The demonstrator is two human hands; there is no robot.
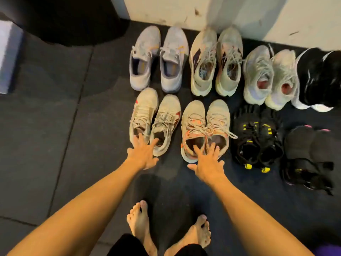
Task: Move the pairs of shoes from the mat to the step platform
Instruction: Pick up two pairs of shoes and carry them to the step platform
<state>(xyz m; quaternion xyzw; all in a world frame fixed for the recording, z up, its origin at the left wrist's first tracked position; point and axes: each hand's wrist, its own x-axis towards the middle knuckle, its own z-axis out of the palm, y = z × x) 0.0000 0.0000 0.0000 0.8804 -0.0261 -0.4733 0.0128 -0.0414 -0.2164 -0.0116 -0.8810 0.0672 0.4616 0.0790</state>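
Several pairs of shoes stand in two rows on a dark mat [212, 182] by the wall. My left hand [143, 154] is spread over the heels of the grey pair with red marks [153, 119], its fingertips reaching into the shoe openings. My right hand [207, 162] is spread over the heels of the beige pair with orange marks [205, 126], fingers dipping into both openings. Neither pair is lifted. In the far row stand a pale grey pair [158, 60], a cream pair [215, 60] and a white-grey pair [269, 74].
To the right are a black-and-white pair [317, 80], a black pair with yellow tabs [256, 141] and a black pair with pink trim [308, 156]. My bare feet [166, 230] stand below. A pale box-like object [9, 58] sits at the left edge. The white wall [184, 10] lies behind.
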